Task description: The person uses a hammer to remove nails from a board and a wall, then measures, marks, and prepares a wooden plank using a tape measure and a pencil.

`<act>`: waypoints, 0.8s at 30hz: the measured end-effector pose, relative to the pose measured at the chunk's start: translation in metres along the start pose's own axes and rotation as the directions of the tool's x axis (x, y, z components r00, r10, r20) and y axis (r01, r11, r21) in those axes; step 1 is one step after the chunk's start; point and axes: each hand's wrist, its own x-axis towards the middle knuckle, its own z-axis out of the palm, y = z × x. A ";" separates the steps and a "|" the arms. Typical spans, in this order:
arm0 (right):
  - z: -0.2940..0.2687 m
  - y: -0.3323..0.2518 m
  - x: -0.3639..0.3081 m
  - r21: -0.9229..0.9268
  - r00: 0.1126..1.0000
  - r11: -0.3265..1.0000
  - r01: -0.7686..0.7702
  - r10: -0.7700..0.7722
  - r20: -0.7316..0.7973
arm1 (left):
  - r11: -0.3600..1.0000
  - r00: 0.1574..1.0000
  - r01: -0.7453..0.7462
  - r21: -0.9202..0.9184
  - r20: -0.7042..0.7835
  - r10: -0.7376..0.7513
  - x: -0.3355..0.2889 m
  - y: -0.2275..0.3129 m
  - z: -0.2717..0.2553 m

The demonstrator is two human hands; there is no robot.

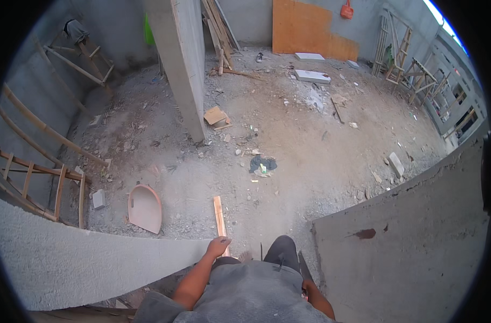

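My left hand (219, 246) is closed round the edge of a narrow, pale wooden plank (219, 212), which slants away from me just left of my legs. Low at my right side, my right hand (308, 290) is mostly covered by my shirt and forearm. A long tapered grey blade (304, 264), like a handsaw's, sticks forward from it beside my right leg; its handle is hidden. Left of the plank, a pinkish curved basin-like piece (145, 209) rests on the ground.
A rough grey wall edge (94, 264) curves across the lower left, and a concrete wall (401, 237) rises on my right. A concrete pillar (181, 64) stands ahead. Bamboo and wood scaffolds (35, 177) lean at left. Rubble, white blocks (312, 76) and a dark scrap (262, 164) lie about.
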 end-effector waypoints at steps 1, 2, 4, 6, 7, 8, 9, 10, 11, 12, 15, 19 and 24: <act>0.004 -0.013 -0.005 0.007 1.000 1.000 -0.022 0.023 -0.006 | 0.999 0.999 -0.035 0.003 -0.025 0.035 0.001 0.000 -0.005; 0.005 -0.022 -0.005 0.012 0.999 0.999 -0.051 0.051 -0.015 | 0.998 0.997 -0.068 0.005 -0.045 0.068 0.000 -0.002 -0.010; -0.154 -0.164 0.022 0.034 0.996 0.999 -0.022 0.025 -0.091 | 0.983 0.985 -0.143 -0.110 -0.115 0.131 0.119 0.116 -0.036; -0.221 -0.227 0.046 -0.017 0.993 1.000 -0.009 0.007 -0.119 | 0.973 0.983 -0.136 -0.187 -0.149 0.109 0.170 0.146 -0.049; -0.247 -0.263 0.050 -0.099 0.991 0.995 0.002 -0.015 -0.130 | 0.968 0.984 -0.100 -0.231 -0.166 0.062 0.181 0.149 -0.055; -0.283 -0.330 0.057 -0.176 0.988 0.984 0.038 -0.063 -0.141 | 0.959 0.979 -0.086 -0.271 -0.200 0.031 0.209 0.170 -0.070; -0.265 -0.391 0.053 -0.182 0.985 0.978 0.100 -0.124 -0.124 | 0.962 0.952 0.012 -0.273 -0.290 -0.095 0.209 0.153 -0.094; -0.227 -0.428 0.041 -0.187 0.982 0.971 0.150 -0.167 -0.083 | 0.952 0.897 0.133 -0.275 -0.374 -0.233 0.184 0.124 -0.117; -0.308 -0.480 0.056 -0.128 0.982 0.989 0.071 -0.092 -0.168 | 0.930 0.886 0.101 -0.354 -0.394 -0.246 0.220 0.157 -0.110; -0.291 -0.524 0.053 -0.132 0.990 0.991 0.017 -0.035 -0.135 | 0.921 0.854 0.124 -0.369 -0.434 -0.288 0.214 0.154 -0.133; -0.384 -0.644 0.057 -0.221 0.995 0.972 -0.085 0.094 0.031 | 0.859 0.820 0.018 -0.511 -0.485 -0.305 0.257 0.226 -0.157; -0.400 -0.825 0.015 -0.625 0.915 0.704 0.339 -0.401 0.045 | 0.808 0.676 -0.132 -0.574 -0.649 -0.351 0.316 0.295 -0.266; -0.295 -0.972 -0.104 -0.726 0.449 0.409 0.553 -0.880 -0.154 | 0.863 0.511 -0.311 -0.399 -0.835 -0.203 0.388 0.365 -0.415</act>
